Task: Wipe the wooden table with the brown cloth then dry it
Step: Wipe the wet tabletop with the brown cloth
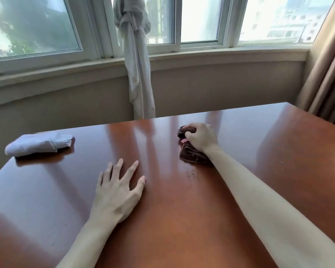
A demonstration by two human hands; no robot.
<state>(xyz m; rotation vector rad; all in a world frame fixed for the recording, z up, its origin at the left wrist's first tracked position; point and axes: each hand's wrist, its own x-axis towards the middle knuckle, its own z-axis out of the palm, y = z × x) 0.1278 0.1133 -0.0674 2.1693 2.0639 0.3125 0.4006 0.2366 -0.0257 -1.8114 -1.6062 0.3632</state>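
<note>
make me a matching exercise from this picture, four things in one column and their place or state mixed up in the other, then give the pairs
Things
1. brown cloth
2. white cloth
3. left hand
4. white curtain

Places or states
A. lies folded near the table's far left corner, touched by neither hand
B. hangs knotted in front of the window
C. bunched under the gripping right hand
D. rests flat on the wooden table, fingers spread

Pairs: 1-C, 2-A, 3-D, 4-B
</note>
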